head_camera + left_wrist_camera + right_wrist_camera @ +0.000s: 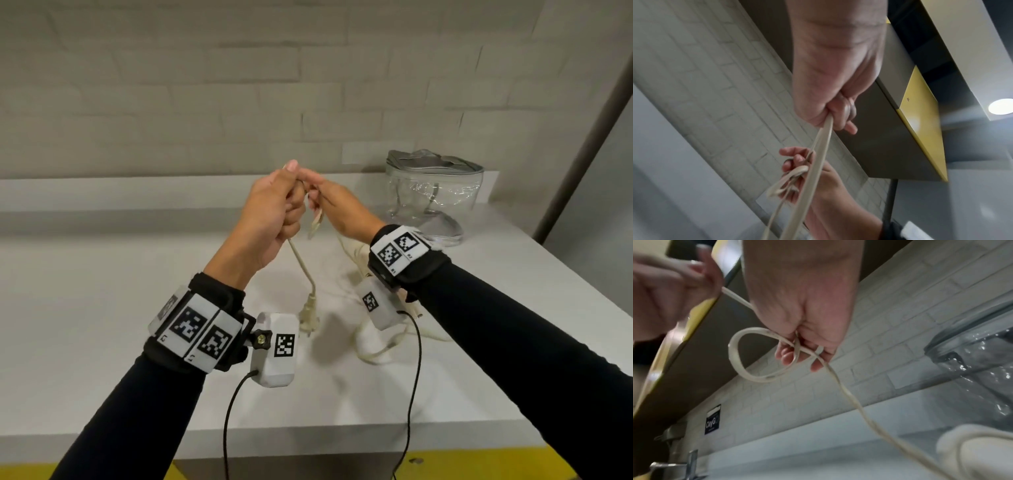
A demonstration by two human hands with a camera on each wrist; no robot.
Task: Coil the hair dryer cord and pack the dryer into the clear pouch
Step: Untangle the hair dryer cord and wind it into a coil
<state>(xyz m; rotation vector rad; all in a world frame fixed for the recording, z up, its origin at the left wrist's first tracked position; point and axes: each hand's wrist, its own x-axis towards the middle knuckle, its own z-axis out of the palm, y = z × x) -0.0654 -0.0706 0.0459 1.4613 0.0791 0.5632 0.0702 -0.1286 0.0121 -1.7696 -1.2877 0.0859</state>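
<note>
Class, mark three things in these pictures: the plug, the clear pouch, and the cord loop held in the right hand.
plug (309, 317): head view, on its pale body hanging below the left hand.
clear pouch (432, 195): head view, on its transparent side wall.
cord loop (733, 353): right wrist view, on the loop's outer curve.

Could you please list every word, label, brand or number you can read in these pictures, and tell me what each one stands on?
"CityG": white letters on a black sticker on the tiled wall, right wrist view; anything after the G is too blurred to read.
"L" marks: on the left wristband, small; the characters beside them are unreadable.
Right wristband: tiny characters, too small to read.
Black-and-white square codes on both bands and camera boxes: patterns, no words.
</note>
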